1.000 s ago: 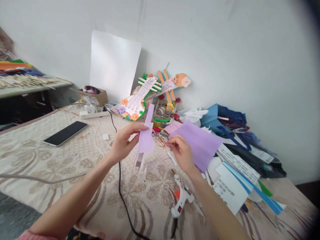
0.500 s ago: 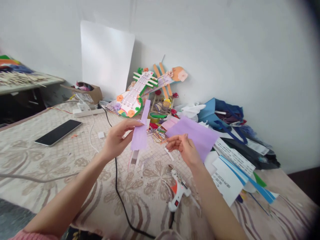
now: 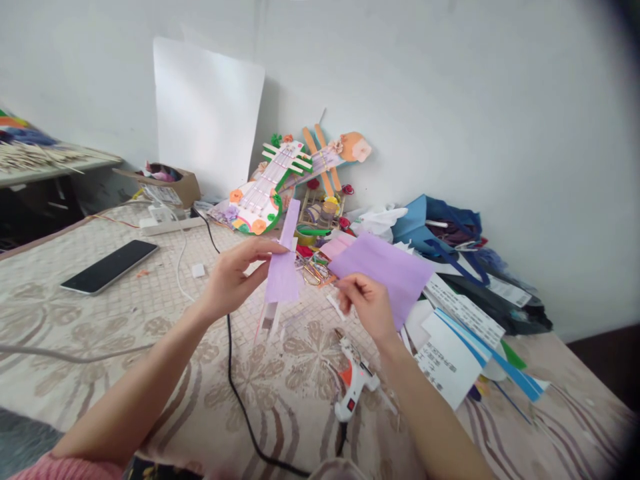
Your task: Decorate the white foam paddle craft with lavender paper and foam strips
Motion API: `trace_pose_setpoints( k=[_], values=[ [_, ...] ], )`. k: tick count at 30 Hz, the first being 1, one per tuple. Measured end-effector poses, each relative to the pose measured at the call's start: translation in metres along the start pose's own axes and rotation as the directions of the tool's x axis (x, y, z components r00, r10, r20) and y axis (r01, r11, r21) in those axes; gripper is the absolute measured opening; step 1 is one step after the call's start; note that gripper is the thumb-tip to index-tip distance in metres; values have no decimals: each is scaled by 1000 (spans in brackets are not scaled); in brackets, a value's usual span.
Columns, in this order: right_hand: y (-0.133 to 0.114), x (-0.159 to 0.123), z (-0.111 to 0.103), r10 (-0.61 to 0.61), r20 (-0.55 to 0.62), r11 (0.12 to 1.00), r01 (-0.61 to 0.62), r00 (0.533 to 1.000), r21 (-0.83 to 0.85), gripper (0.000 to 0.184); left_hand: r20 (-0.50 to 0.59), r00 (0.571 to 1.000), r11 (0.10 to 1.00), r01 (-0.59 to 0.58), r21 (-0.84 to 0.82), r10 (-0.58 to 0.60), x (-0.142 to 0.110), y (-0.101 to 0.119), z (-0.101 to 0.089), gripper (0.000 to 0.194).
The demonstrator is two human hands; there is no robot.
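My left hand (image 3: 235, 279) is raised above the patterned table (image 3: 100, 320) and pinches a purple paper strip (image 3: 283, 267), which stands upright with a white piece hanging from its lower end. To its right my right hand (image 3: 367, 305) hovers with curled fingers, thumb and forefinger pressed together at the near corner of a flat purple paper sheet (image 3: 387, 270). Whether it grips the sheet or something smaller I cannot make out. A white hot glue gun (image 3: 353, 387) lies just below my right wrist, its black cord (image 3: 235, 380) running under my left forearm.
A black phone (image 3: 109, 265) lies at the left. Colourful paper guitar models (image 3: 280, 183) lean on the wall behind a pile of clips and craft bits (image 3: 315, 263). Printed papers (image 3: 465, 340) and blue bags (image 3: 440, 230) crowd the right. A power strip (image 3: 167, 223) and cardboard box (image 3: 170, 183) sit at the back left.
My right hand opened its fingers briefly half a second ago and has curled them again at the sheet's corner. My left hand keeps the strip upright. The view drifted slightly rightward.
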State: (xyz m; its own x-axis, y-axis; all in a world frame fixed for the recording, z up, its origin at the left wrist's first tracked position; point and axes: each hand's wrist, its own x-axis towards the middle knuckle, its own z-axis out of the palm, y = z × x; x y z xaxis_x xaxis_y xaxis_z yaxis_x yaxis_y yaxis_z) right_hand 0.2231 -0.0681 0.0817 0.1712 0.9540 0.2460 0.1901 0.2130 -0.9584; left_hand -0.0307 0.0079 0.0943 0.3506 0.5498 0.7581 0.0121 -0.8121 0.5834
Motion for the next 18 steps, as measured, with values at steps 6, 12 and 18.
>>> trace_pose_setpoints(
  k=[6, 12, 18],
  values=[
    [6, 5, -5, 114, 200, 968, -154, 973, 199, 63, -24, 1000, 1000, 17, -1, -17, 0, 1, -1, 24],
    [10, 8, -8, 15, 262, 989, -52, 965, 136, 39, -28, 999, 999, 35, -22, -36, -3, -2, -2, 24],
    [11, 7, -5, 18, 152, 999, -24, 988, 40, 28, -19, 999, 999, 33, -9, -33, -2, 0, -1, 24]
  ],
)
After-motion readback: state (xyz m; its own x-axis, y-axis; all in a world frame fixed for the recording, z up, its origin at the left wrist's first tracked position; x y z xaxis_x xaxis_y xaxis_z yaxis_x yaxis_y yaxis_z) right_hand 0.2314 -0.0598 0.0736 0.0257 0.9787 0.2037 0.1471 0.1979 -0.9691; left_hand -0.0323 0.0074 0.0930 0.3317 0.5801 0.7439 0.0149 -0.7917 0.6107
